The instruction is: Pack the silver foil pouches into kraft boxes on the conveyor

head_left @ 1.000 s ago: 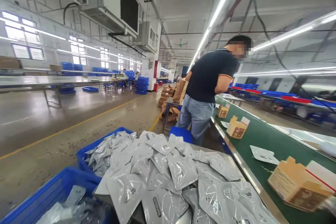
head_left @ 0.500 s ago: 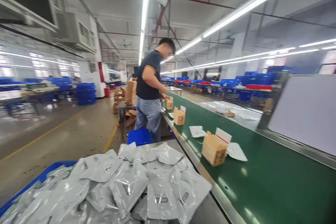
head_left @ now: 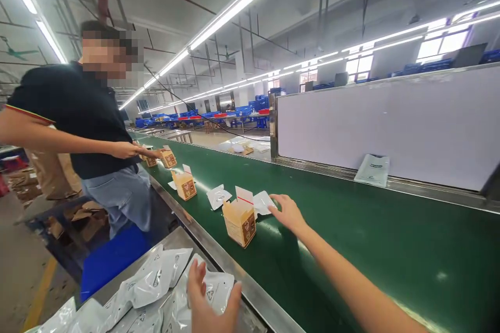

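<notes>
Now the right hand [head_left: 288, 212] has reached out, fingers spread, touching the white pouch [head_left: 262, 202] at 3 o'clock of the open box [head_left: 239, 223]. Left hand [head_left: 211, 302] rests open on pouches [head_left: 156, 281]. A bump could tip that box.

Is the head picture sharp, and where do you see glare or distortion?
Head view: mostly sharp around the right hand and open carton; the left hand at the bottom edge is softer; ceiling tube lights blow out; wide-angle stretch bends the green conveyor belt.

Print on the silver pouches [head_left: 156, 281] and brown cartons [head_left: 239, 222] is illegible.
</notes>
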### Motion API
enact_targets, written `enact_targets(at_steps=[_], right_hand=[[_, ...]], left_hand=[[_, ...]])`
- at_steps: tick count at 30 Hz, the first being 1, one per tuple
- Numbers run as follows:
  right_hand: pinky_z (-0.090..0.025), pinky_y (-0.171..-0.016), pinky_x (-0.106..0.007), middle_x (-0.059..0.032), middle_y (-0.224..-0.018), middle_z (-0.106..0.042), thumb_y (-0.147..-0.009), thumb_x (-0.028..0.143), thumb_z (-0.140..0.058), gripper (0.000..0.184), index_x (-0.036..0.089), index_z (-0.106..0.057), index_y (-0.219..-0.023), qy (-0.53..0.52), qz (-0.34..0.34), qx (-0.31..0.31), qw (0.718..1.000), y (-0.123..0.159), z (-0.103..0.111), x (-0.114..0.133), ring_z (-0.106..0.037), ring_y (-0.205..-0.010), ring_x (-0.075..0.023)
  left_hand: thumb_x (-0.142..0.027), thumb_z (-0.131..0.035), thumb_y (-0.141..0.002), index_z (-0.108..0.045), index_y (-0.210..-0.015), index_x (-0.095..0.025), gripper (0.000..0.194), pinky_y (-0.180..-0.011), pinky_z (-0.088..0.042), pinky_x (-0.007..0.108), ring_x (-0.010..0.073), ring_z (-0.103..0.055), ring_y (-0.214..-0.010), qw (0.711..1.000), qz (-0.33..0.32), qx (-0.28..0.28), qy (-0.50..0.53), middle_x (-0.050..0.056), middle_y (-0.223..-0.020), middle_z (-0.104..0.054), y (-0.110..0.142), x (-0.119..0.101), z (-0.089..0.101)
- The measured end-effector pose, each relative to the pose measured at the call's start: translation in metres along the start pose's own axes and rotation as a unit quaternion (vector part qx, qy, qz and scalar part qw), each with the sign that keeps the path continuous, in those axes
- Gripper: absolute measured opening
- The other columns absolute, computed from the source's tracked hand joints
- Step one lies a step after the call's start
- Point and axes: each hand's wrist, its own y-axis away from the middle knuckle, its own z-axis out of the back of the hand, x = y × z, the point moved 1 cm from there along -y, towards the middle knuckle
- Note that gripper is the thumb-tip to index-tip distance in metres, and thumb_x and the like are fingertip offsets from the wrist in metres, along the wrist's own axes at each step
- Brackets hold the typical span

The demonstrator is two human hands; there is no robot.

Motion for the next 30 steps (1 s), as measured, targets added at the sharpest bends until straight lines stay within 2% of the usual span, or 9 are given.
enact_targets(at_steps=[3, 5, 10, 13, 18, 22, 24, 26, 30], right_hand=[[-0.022, -0.106, -0.059, -0.0114, -0.147, -0.022, -0.084, 0.046, -0.063, 0.064, 0.023, -0.038, -0.138, 0.037, -0.026, 0.005, 0.999, -0.028, -0.039, 0.004, -0.020, -0.134, -0.0360], [-0.023, -0.105, -0.062, -0.0124, -0.143, -0.029, -0.081, 0.047, -0.067, 0.064, 0.021, -0.042, -0.135, 0.047, -0.026, 0.027, 0.998, -0.036, -0.059, 0.007, -0.024, -0.131, -0.0371], [-0.042, -0.094, -0.045, -0.0089, -0.114, -0.054, -0.089, 0.035, -0.060, 0.032, 0.015, -0.055, -0.114, 0.020, 0.028, 0.024, 0.999, -0.034, -0.079, 0.003, -0.051, -0.106, -0.0235], [-0.047, -0.083, -0.037, -0.0061, -0.098, -0.059, -0.083, 0.028, -0.066, 0.033, 0.015, -0.055, -0.112, -0.022, 0.008, -0.027, 0.999, -0.029, -0.053, -0.013, -0.057, -0.089, -0.0196], [-0.048, -0.077, -0.030, -0.0046, -0.105, -0.058, -0.073, 0.030, -0.069, 0.056, 0.021, -0.042, -0.121, -0.071, -0.037, -0.227, 0.971, 0.008, 0.045, -0.016, -0.057, -0.087, -0.0184], [-0.048, -0.072, -0.027, -0.0072, -0.108, -0.050, -0.077, 0.030, -0.066, 0.038, 0.022, -0.047, -0.109, -0.075, 0.226, -0.357, 0.903, 0.056, 0.087, 0.024, -0.054, -0.092, -0.0188], [-0.047, -0.067, -0.026, -0.0078, -0.101, -0.051, -0.083, 0.018, -0.055, 0.024, 0.020, -0.050, -0.107, -0.005, 0.383, -0.295, 0.875, 0.072, 0.087, 0.038, -0.054, -0.087, -0.0171], [-0.045, -0.069, -0.028, -0.0061, -0.095, -0.055, -0.082, 0.006, -0.044, 0.028, 0.020, -0.052, -0.106, 0.119, 0.458, -0.155, 0.867, 0.079, 0.080, 0.044, -0.054, -0.082, -0.0162], [-0.045, -0.078, -0.035, -0.0035, -0.086, -0.060, -0.066, 0.000, -0.055, 0.022, 0.017, -0.056, -0.080, 0.259, 0.438, 0.108, 0.854, 0.083, 0.074, 0.041, -0.055, -0.084, -0.0212]], left_hand=[[-0.046, -0.067, -0.068, -0.010, -0.143, -0.019, 0.098, -0.110, -0.027, 0.057, 0.0346, -0.025, -0.137, 0.997, 0.013, 0.036, -0.060, 0.018, -0.148, -0.023, -0.015, -0.001, -0.067], [-0.042, -0.072, -0.064, -0.006, -0.144, -0.020, 0.106, -0.111, -0.025, 0.056, 0.0349, -0.022, -0.138, 0.995, 0.011, 0.033, -0.092, 0.018, -0.150, -0.019, -0.026, 0.003, -0.098], [-0.029, -0.069, -0.067, -0.011, -0.143, -0.023, 0.095, -0.108, -0.035, 0.047, 0.0284, -0.041, -0.129, 0.996, 0.034, 0.085, -0.020, 0.014, -0.139, -0.039, -0.041, 0.023, -0.129], [-0.030, -0.065, -0.070, -0.028, -0.135, -0.020, 0.075, -0.105, -0.040, 0.039, 0.0246, -0.045, -0.125, 0.994, 0.037, 0.106, 0.009, 0.012, -0.133, -0.045, -0.039, 0.031, -0.131], [-0.034, -0.069, -0.066, -0.035, -0.124, -0.020, 0.068, -0.097, -0.047, 0.041, 0.0254, -0.053, -0.114, 0.991, 0.052, 0.124, 0.005, 0.010, -0.122, -0.050, -0.031, 0.029, -0.132], [-0.032, -0.069, -0.066, -0.034, -0.125, -0.022, 0.069, -0.092, -0.049, 0.042, 0.0251, -0.056, -0.108, 0.986, 0.041, 0.156, 0.027, 0.009, -0.118, -0.053, -0.027, 0.028, -0.132], [-0.030, -0.069, -0.065, -0.035, -0.125, -0.021, 0.069, -0.092, -0.049, 0.043, 0.0265, -0.055, -0.109, 0.988, 0.010, 0.154, 0.024, 0.010, -0.117, -0.053, -0.025, 0.029, -0.132], [-0.027, -0.068, -0.064, -0.037, -0.124, -0.019, 0.069, -0.090, -0.050, 0.043, 0.0280, -0.055, -0.109, 0.989, -0.039, 0.142, 0.018, 0.011, -0.117, -0.054, -0.023, 0.031, -0.133], [-0.020, -0.064, -0.067, -0.038, -0.124, -0.018, 0.063, -0.094, -0.048, 0.045, 0.0275, -0.053, -0.113, 0.967, -0.206, 0.145, 0.021, 0.013, -0.119, -0.054, -0.018, 0.030, -0.135]])
